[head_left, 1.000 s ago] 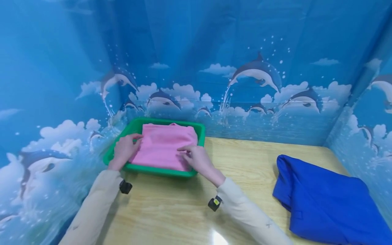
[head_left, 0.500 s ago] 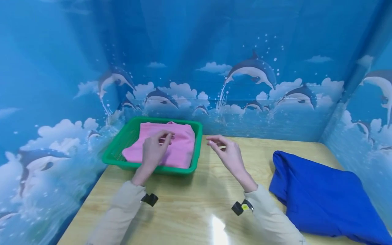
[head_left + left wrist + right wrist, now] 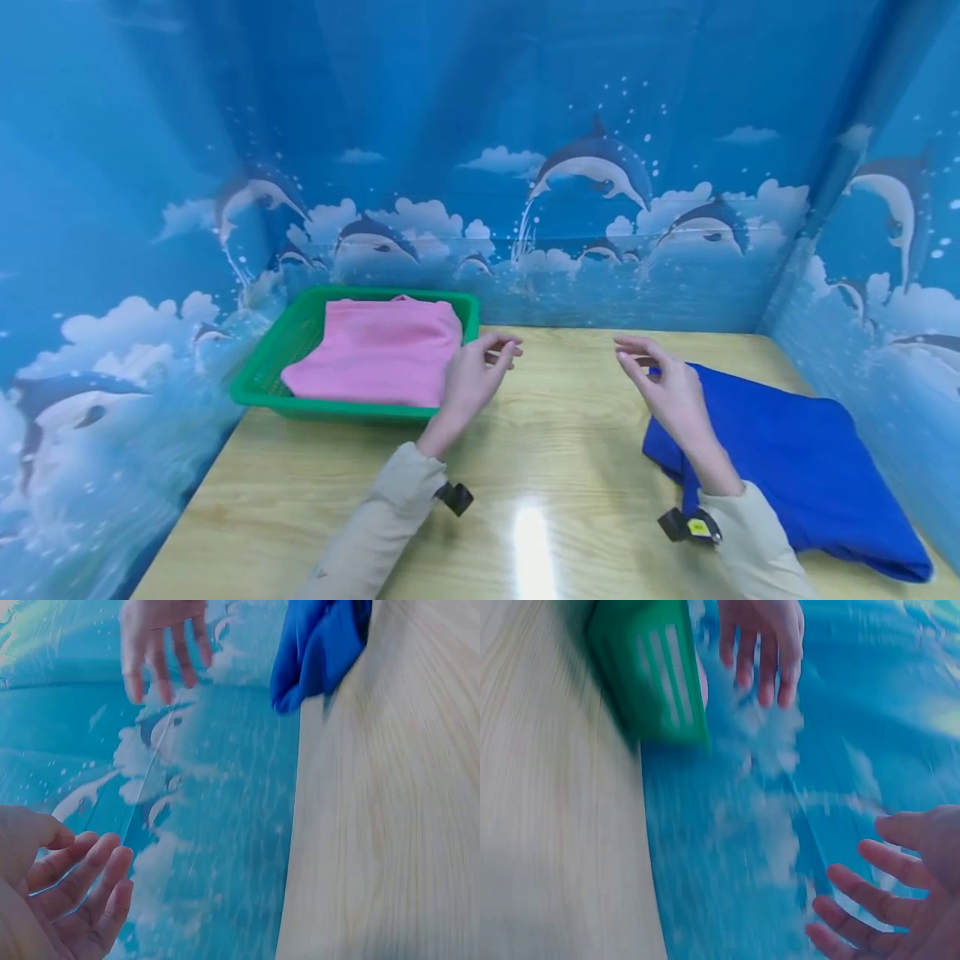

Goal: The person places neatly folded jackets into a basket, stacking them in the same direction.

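A folded pink cloth (image 3: 378, 350) lies inside the green basket (image 3: 251, 379) at the left of the table in the head view. My left hand (image 3: 474, 375) hovers by the basket's right end, overlapping its rim in this view, with relaxed fingers and nothing held. Farther right, my right hand (image 3: 671, 392) is raised at the left edge of a folded blue cloth (image 3: 795, 467), also holding nothing. In the left wrist view, the fingers (image 3: 90, 885) of my left hand are spread and slightly bent. The right wrist view shows the right hand's fingers (image 3: 877, 892) spread apart.
The light wooden table (image 3: 555, 433) stretches between basket and blue cloth. Blue curtains (image 3: 525, 108) printed with dolphins hang along the back and both sides, close to the table's edges.
Both hands have left the pink cloth and moved right, the left one across the basket, the right one over to the blue cloth. The head view has turned slightly right.
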`<action>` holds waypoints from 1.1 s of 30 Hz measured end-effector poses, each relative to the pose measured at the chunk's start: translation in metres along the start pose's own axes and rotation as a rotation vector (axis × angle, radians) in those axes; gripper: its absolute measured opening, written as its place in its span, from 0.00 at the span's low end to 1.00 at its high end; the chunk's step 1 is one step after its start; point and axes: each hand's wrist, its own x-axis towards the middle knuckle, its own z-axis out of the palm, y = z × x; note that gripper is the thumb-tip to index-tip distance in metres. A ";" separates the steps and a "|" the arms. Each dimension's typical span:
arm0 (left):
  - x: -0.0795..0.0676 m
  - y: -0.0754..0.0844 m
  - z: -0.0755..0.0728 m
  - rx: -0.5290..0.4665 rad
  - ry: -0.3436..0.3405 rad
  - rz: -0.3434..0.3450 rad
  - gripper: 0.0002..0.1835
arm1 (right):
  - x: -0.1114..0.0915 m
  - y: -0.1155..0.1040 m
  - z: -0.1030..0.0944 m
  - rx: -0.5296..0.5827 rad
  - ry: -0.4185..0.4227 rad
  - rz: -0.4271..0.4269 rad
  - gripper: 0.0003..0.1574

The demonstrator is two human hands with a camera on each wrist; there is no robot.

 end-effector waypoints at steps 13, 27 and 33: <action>-0.001 0.028 0.084 -0.041 -0.136 -0.075 0.15 | -0.039 0.105 -0.110 -0.276 -0.031 0.176 0.36; -0.028 0.051 0.175 -0.024 -0.335 -0.125 0.21 | -0.073 0.213 -0.166 -0.459 -0.232 0.437 0.50; -0.043 0.055 0.197 0.052 -0.452 -0.099 0.27 | -0.084 0.230 -0.173 -0.291 -0.437 0.568 0.59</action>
